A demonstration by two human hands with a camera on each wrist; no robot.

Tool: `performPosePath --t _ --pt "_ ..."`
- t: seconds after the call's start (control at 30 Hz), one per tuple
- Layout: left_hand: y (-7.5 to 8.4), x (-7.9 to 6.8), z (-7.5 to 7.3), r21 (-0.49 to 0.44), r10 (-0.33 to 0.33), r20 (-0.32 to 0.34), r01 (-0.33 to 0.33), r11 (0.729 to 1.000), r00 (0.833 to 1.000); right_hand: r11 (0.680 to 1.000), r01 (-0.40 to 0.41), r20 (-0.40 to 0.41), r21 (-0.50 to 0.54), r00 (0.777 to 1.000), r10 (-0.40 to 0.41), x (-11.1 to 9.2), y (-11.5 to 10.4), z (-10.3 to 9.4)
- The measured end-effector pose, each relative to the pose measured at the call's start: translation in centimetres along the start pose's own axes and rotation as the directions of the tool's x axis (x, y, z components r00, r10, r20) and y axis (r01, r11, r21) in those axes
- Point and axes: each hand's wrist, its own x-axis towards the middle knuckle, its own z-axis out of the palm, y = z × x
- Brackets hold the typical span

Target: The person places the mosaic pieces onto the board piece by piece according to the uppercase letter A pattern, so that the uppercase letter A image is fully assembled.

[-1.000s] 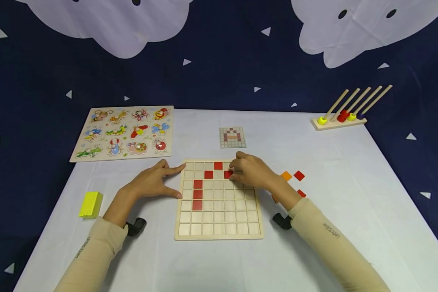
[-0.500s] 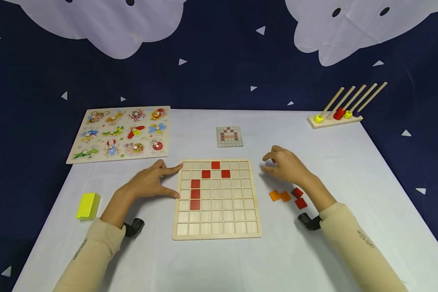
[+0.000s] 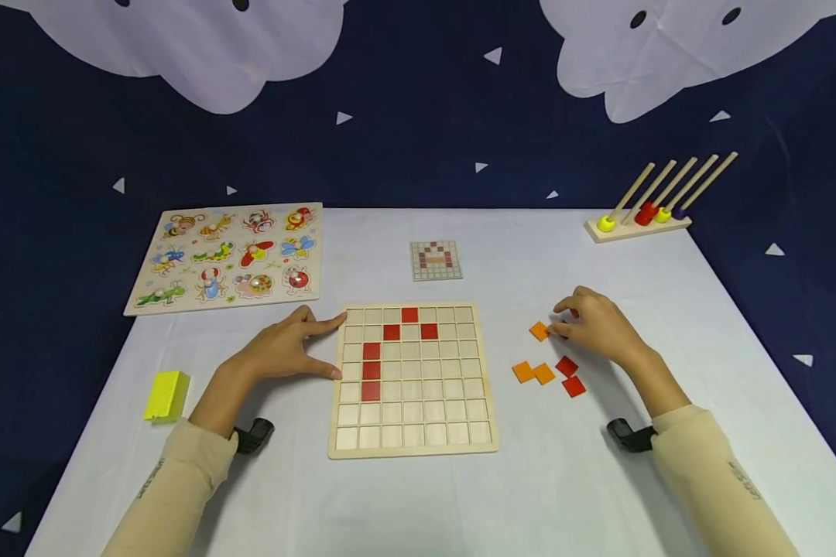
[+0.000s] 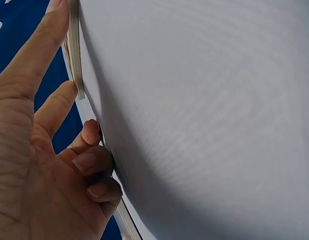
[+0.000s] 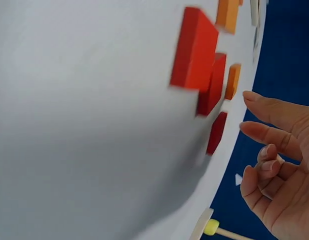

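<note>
A wooden grid board (image 3: 414, 452) lies on the table, with several red square tiles (image 3: 371, 370) set in its upper left and middle cells. My left hand (image 3: 282, 346) touches the board's left edge with spread, straight thumb and index finger; its other fingers are curled in the left wrist view. My right hand (image 3: 594, 325) hovers over loose tiles to the right. Its thumb and index finger stand apart, holding nothing, beside an orange tile (image 3: 539, 331). Nearer lie two orange tiles (image 3: 523, 372) and two red tiles (image 3: 574, 386). A third loose red tile (image 5: 218, 132) shows in the right wrist view, hidden by the hand from above.
Behind the board lies a small pattern card (image 3: 436, 260). An insect peg puzzle (image 3: 226, 259) occupies the back left, and a yellow block (image 3: 166, 396) sits left of the left hand. A bead stacker with upright rods (image 3: 638, 229) stands back right.
From the red tile in the board's second row, my right hand has come away empty and moved right, over the loose tiles. The left hand has stayed at the board's edge.
</note>
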Motion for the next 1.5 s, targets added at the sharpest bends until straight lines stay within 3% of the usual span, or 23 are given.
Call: performPosePath --t 0.4,1.03,1.27,1.5 --pt "0.1 0.0 -0.1 -0.01 0.004 0.003 -0.004 1.0 1.0 0.997 -0.075 0.025 -0.013 0.997 0.075 -0.8 2.0 0.0" --pt "0.0 0.0 0.1 -0.008 0.008 0.006 -0.008 1.0 1.0 0.997 -0.075 0.001 0.01 0.997 0.075 -0.9 2.5 0.3" --pt "0.0 -0.1 0.0 -0.007 0.007 0.004 -0.007 1.0 1.0 0.999 -0.032 -0.031 0.009 0.999 0.033 -0.9 2.0 0.1" --pt "0.1 -0.2 -0.1 -0.006 0.015 0.001 -0.015 1.0 1.0 0.999 0.051 -0.018 0.001 0.999 -0.051 -0.3 0.0 0.2"
